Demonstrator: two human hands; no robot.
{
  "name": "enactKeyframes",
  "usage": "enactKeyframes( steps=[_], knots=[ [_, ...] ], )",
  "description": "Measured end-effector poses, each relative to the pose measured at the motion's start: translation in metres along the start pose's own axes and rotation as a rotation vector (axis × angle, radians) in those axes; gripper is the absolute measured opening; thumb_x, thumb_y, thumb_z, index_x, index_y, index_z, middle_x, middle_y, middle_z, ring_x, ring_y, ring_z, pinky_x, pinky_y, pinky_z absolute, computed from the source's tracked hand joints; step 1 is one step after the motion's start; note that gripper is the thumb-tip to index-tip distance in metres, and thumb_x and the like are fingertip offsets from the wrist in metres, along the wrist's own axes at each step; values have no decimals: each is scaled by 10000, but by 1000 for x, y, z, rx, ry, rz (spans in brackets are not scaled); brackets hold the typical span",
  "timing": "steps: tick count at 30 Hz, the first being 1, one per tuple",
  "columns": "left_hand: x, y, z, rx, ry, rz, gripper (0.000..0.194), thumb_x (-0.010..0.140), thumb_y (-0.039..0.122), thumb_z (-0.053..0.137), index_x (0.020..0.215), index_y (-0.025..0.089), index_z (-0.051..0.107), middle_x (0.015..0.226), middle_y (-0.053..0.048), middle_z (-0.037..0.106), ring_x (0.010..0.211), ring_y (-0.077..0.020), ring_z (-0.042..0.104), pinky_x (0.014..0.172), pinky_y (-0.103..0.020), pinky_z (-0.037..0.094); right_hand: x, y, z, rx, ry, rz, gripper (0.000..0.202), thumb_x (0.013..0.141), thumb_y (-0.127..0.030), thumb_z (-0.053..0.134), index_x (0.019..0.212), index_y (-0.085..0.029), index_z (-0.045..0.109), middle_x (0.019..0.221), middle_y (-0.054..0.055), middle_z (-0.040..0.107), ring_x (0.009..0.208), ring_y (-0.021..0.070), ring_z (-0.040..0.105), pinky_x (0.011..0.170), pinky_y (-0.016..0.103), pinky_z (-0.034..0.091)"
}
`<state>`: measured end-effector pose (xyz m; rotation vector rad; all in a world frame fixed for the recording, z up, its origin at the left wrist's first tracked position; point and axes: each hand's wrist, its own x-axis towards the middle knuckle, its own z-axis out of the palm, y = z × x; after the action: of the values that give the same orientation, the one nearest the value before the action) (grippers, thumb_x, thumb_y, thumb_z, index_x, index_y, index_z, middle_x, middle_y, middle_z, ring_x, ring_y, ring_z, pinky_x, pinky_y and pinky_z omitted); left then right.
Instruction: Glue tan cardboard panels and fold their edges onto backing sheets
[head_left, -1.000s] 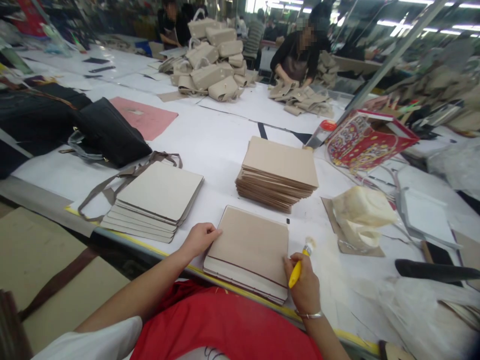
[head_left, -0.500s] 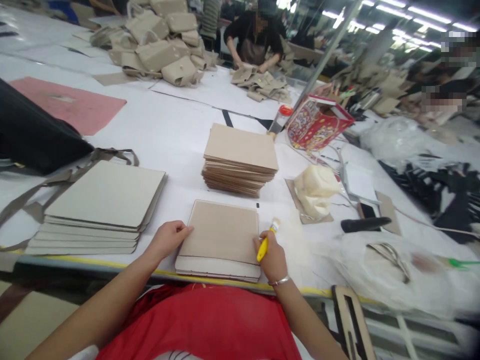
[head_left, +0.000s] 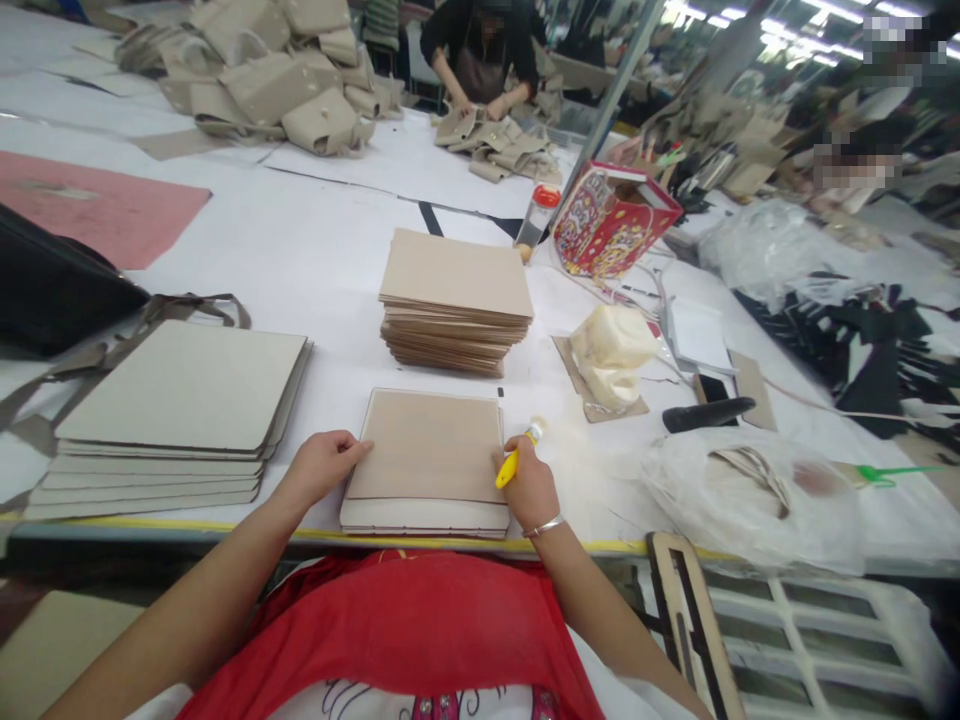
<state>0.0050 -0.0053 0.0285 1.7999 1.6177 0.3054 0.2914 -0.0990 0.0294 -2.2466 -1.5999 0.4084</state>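
Observation:
A tan panel lies on a low stack of pale boards at the near table edge. My left hand pinches the panel's left edge between thumb and curled fingers. In my right hand is a yellow-handled brush, its bristles pointing up and away; the fingertips touch the panel's right edge. Behind the panel stands a tall stack of tan pieces. To the left is a stack of larger pale boards.
Right of the stacks are a cream container, a black tool, a plastic bag and a red box. A clear red-lidded jar stands behind. Across the table a person handles tan pieces; a bag pile lies left.
The camera view has shifted, so the table's things sit further left and mostly higher. Both hands remain at the panel's sides, and the brush is still in my right hand.

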Motion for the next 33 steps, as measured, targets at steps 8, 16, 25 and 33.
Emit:
enactKeyframes(
  steps=[8,16,25,33],
  knots=[
    [8,-2,-9,62,-21,75,318,720,432,510,569,165,593,526,-2,541,552,-140,462,522,-254,278,4,-5,2,-121,-23,-20,246,834,-360,490,1002,-180,487,586,-21,475,469,106,381,492,223,216],
    [6,-5,-10,73,-17,108,283,740,378,537,586,151,606,511,6,526,527,-126,436,519,-248,273,2,-7,0,-171,-32,-28,252,837,-379,490,1002,-187,484,576,-28,452,466,100,336,496,225,212],
    [1,1,-12,271,-26,129,311,769,415,501,660,157,634,637,-52,620,599,-170,520,552,-267,297,-1,-15,-4,-284,-70,-60,213,866,-349,457,996,-181,466,635,18,564,523,138,484,505,237,250],
    [-5,16,-19,595,28,148,353,788,489,467,853,176,617,849,-92,644,790,-245,581,625,-301,386,8,-4,-28,-421,-1,-50,493,750,-576,560,1014,-175,448,754,73,637,652,205,604,518,248,322]
  ],
)
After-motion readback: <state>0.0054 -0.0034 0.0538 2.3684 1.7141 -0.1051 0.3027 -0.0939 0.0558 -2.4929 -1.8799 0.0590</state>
